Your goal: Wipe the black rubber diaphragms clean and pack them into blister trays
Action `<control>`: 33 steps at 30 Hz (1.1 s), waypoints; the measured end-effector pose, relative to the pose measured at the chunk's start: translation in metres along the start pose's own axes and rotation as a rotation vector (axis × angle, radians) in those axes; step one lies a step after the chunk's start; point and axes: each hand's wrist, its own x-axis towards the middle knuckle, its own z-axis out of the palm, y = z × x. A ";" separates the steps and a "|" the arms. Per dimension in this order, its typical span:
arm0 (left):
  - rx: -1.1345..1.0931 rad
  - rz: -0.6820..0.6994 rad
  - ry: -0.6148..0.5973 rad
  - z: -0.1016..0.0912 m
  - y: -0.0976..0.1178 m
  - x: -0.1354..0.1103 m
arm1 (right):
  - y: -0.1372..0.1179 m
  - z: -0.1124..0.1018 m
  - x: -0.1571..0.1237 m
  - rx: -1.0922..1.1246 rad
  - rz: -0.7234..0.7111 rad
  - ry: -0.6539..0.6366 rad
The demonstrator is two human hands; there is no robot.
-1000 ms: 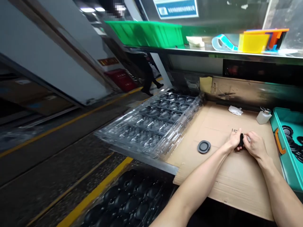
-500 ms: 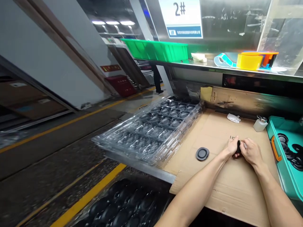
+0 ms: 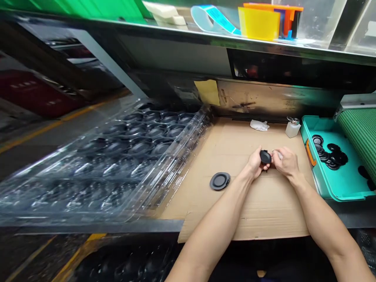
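My left hand (image 3: 256, 163) grips a round black plastic cap (image 3: 266, 157) at its edge, tilted above the cardboard. Close against its right side is my right hand (image 3: 285, 161), fingers pinched round a small whitish wad (image 3: 278, 155) that is mostly hidden. A dark grey disc with a raised ring (image 3: 220, 181) lies flat on the cardboard sheet (image 3: 264, 215), left of my hands.
Clear plastic trays (image 3: 129, 211), filled with black round parts in their far rows, stand at left. A white crumpled cloth (image 3: 259, 125) and a small bottle (image 3: 293, 127) sit behind. At right, a teal bin (image 3: 352, 188) holds several black parts, beside a green conveyor (image 3: 361, 133).
The view has swung right and down, bringing the green conveyor into sight. The black cap now shows its round face in my left hand; my hands stay close together.
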 end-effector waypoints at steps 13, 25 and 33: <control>-0.509 -0.278 -0.106 -0.014 0.026 -0.010 | 0.030 -0.012 0.012 -0.171 0.276 -0.015; -0.630 -0.120 0.005 -0.020 0.028 0.003 | 0.001 -0.043 -0.001 -0.275 0.015 -0.503; -0.458 0.034 -0.031 -0.016 0.019 0.001 | -0.001 -0.035 0.008 -0.028 -0.001 -0.057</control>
